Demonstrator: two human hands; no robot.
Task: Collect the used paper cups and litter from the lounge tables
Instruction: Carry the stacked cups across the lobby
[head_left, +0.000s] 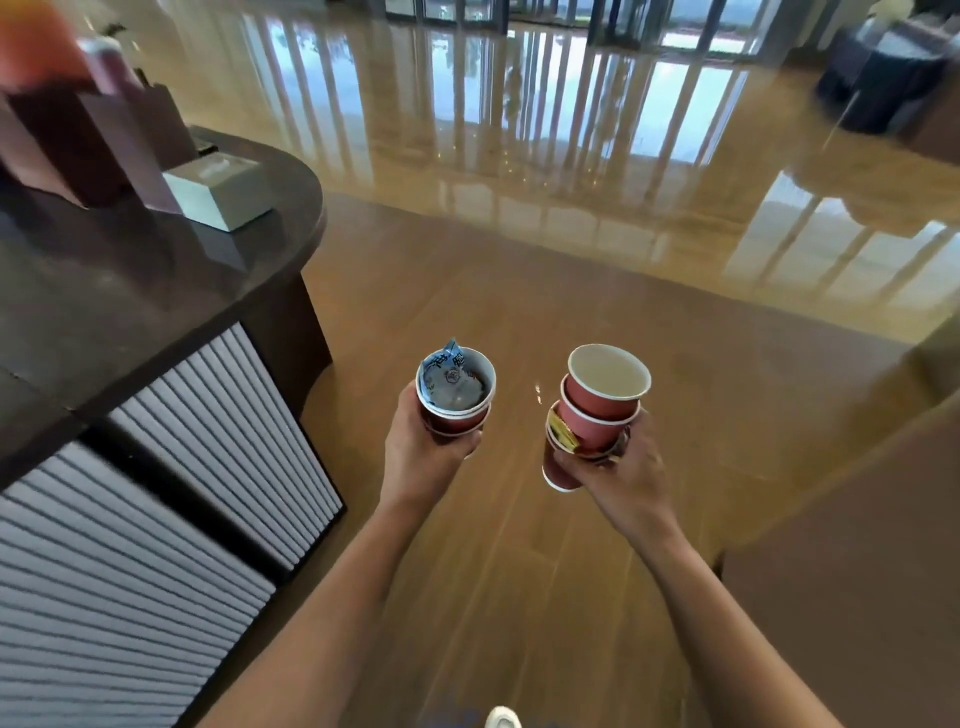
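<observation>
Paper cups stand upright, both hands full.
The left hand and right hand each have a grip round some; the tabletop lies left, nearer the left hand.

The nested cups in the left hand are matt red paper with a white lining, and the blue wrapper stuffed inside is crinkled, shiny film. The cup stack in the right hand is the same dull paper, with a gold wrapper glinting like foil against it. The floor is polished to a mirror gloss, with wood-grained planks nearer. The bench top is dark, smooth and faintly sheened, its front panels ribbed and matt.
</observation>
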